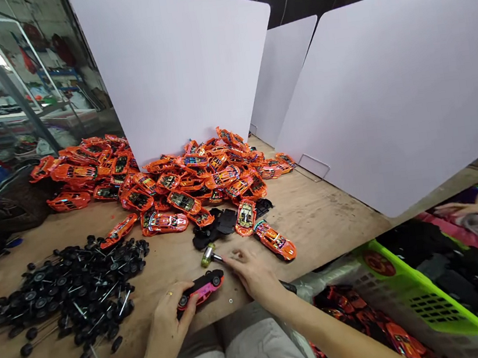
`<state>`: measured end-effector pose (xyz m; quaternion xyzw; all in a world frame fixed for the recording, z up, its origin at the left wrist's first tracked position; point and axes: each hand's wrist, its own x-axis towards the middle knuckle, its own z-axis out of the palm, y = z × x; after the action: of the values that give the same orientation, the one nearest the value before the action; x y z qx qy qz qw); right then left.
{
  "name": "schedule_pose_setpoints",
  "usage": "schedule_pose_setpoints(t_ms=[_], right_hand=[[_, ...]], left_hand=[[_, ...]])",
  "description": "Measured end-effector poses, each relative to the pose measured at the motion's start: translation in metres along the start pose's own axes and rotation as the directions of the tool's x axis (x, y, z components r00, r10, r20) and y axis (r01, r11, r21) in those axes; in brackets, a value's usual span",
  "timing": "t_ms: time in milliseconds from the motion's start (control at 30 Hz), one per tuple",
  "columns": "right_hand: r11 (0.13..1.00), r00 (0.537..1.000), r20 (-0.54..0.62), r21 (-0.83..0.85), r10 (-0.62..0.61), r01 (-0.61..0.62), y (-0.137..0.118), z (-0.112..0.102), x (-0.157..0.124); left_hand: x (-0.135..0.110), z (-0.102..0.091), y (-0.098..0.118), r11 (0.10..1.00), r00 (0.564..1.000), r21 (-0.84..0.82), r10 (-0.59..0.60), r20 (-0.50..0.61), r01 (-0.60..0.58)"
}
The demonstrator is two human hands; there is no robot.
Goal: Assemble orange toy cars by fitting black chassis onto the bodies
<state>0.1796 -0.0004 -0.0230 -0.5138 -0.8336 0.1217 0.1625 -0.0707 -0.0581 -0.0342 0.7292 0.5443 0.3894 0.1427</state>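
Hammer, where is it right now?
In the head view, the hammer shows low, just left of centre, partly hidden by the right hand, just beyond the toy car in the left hand.

Wooden table (326, 223) with orange car shells (221, 177), wheelsets (61, 281)

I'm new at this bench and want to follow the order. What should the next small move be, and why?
Probably bring the hammer over to the toy car: the right hand is already at the hammer, and the left hand holds the car with its black base turned upward.
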Motion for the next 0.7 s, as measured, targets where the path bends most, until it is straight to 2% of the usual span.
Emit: schedule_pose_setpoints(t_ms=[67,133,233,333,467,600,700], right_hand=[[0.991,0.994,-0.101,0.119,-0.043,0.055,-0.008,-0.003,0.005],[0.945,0.980,-0.158,0.287,-0.118,0.160,-0.022,-0.006,0.010],[0.846,0.967,-0.120,0.468,-0.225,0.255,-0.042,-0.005,0.020],[0.831,0.976,-0.060,0.515,-0.209,0.209,-0.050,0.007,0.032],[0.797,0.980,-0.062,0.573,-0.191,0.191,-0.046,0.019,0.042],[0.793,0.983,-0.060,0.583,-0.175,0.177,-0.045,0.018,0.043],[0.783,0.984,-0.089,0.595,-0.156,0.178,-0.045,0.017,0.043]], left_hand=[[0.000,-0.001,0.000,0.998,0.998,-0.018,-0.065,0.022,0.065],[-0.001,0.001,-0.002,0.994,0.994,-0.026,-0.105,0.029,0.106],[0.001,0.006,-0.003,0.988,0.989,-0.049,-0.146,0.000,0.146],[0.004,0.012,0.001,0.976,0.977,-0.100,-0.199,-0.070,0.192],[0.008,0.016,0.009,0.956,0.957,-0.176,-0.259,-0.134,0.234],[0.009,0.017,0.012,0.958,0.955,-0.186,-0.251,-0.160,0.220],[0.010,0.017,0.009,0.951,0.954,-0.203,-0.265,-0.141,0.234]])
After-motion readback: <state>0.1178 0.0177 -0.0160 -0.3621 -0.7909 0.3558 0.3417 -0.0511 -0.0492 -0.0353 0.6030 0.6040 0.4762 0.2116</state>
